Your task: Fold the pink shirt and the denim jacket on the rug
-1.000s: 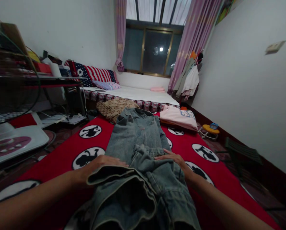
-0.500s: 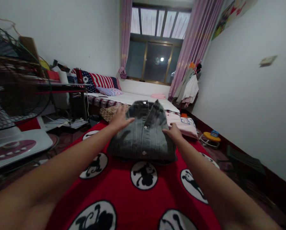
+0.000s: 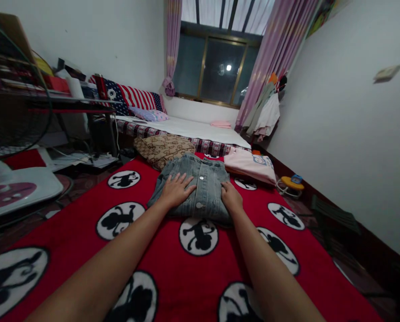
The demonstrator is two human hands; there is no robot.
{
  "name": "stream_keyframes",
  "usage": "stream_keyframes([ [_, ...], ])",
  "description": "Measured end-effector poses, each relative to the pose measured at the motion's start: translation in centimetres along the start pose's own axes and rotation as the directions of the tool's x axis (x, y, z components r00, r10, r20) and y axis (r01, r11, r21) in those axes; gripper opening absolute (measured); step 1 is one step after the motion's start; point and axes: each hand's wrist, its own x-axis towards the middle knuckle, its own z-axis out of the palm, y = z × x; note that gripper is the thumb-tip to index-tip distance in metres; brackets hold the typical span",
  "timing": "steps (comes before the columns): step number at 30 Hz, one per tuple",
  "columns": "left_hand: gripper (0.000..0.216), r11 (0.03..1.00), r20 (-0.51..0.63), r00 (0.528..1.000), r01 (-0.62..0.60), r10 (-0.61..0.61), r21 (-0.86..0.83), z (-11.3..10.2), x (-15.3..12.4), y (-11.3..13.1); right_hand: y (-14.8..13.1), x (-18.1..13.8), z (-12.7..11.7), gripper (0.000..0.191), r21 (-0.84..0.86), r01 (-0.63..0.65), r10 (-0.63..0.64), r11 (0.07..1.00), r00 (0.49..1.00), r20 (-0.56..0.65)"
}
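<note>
A folded denim jacket (image 3: 205, 172), grey-blue with metal buttons down its front, lies on the red blanket (image 3: 200, 279) printed with black monkeys in white circles. My left hand (image 3: 177, 191) rests palm down on the jacket's left half, fingers spread. At the jacket's right edge, my right hand (image 3: 231, 197) has its fingers curled in against the cloth and seems to grip it. Behind the jacket to the left is a brown patterned cushion or folded cloth (image 3: 166, 147). A folded pink garment (image 3: 250, 165) lies behind it to the right.
A bed with a white sheet (image 3: 186, 129) stands under the window. On the left are a fan (image 3: 15, 112) and a cluttered desk (image 3: 82, 106). A yellow stool (image 3: 292, 182) is on the floor at the right, and clothes (image 3: 267, 116) hang by the curtain.
The jacket's raised collar end has come down and it now lies flat. My left hand has moved from above its left side down onto it; my right hand has shifted lower and left.
</note>
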Motion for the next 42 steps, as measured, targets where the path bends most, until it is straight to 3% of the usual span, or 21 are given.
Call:
stream_keyframes([
  [24,0.059,1.0,-0.013,1.0,0.012,-0.012,0.008,0.2,0.1,-0.1,1.1,0.3,0.6,0.037,0.228,0.001,0.023,0.974,0.994,-0.104],
  [30,0.057,1.0,-0.036,0.999,0.008,-0.009,-0.002,0.5,0.0,-0.1,1.8,0.8,0.8,0.061,0.382,-0.083,0.17,0.92,0.965,-0.199],
  [33,0.054,0.999,-0.057,0.998,0.016,-0.018,-0.039,0.4,0.0,-0.3,1.8,0.7,0.9,0.061,0.425,-0.013,0.107,0.905,0.974,-0.198],
  [39,0.039,0.961,-0.064,0.982,0.162,-0.18,-0.223,-1.7,3.5,1.1,0.9,-0.4,0.4,0.056,0.289,0.089,-0.018,0.953,0.971,-0.239],
  [42,0.049,0.931,-0.111,0.975,0.148,-0.195,-0.334,-2.1,5.9,3.2,0.5,-0.8,0.2,0.055,0.273,0.081,-0.017,0.958,0.973,-0.231],
])
